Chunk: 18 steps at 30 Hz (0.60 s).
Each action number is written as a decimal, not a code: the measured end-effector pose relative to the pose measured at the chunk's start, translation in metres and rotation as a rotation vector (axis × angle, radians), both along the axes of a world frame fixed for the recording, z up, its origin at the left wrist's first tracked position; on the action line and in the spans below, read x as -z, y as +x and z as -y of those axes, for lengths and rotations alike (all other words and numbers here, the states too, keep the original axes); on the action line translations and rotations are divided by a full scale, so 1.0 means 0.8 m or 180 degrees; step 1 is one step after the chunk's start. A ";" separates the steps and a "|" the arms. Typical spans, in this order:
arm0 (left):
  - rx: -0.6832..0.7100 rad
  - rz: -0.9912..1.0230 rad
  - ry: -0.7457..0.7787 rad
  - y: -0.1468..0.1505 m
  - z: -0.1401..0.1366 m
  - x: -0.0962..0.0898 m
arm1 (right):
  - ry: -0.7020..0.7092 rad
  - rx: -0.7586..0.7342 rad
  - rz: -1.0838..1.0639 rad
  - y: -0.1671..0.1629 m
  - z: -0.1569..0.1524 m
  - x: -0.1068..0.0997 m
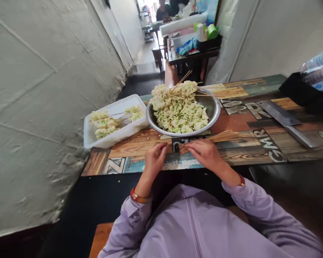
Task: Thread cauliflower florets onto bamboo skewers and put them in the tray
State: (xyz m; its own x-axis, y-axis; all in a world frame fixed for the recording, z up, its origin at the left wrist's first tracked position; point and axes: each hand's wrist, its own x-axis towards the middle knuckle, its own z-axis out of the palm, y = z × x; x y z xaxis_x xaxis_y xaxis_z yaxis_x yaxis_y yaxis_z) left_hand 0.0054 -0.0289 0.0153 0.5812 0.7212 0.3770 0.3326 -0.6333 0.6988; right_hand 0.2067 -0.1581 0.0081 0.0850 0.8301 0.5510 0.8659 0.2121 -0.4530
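Bamboo skewers (224,136) slant up rightward near frame centre, right hand (206,153) touching, left hand (155,159) curled farther off; either's grip I can't tell.

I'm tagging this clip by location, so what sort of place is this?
Likely a small eatery or snack shop, though I can't be certain: a metal bowl heaped with cauliflower, a bundle of thin sticks beside it, and a second table farther back.
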 end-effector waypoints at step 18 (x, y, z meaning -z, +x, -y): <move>0.0205 -0.1299 0.1440 0.065 0.031 0.007 | 0.0103 0.0225 0.0504 0.013 -0.015 0.045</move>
State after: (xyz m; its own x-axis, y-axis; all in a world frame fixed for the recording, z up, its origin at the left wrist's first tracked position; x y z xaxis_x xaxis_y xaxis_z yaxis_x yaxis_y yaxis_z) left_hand 0.0573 -0.0538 0.0096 0.7803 0.5002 0.3753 0.4679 -0.8652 0.1803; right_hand 0.2172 -0.1461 -0.0275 0.0524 0.8067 0.5886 0.9392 0.1605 -0.3035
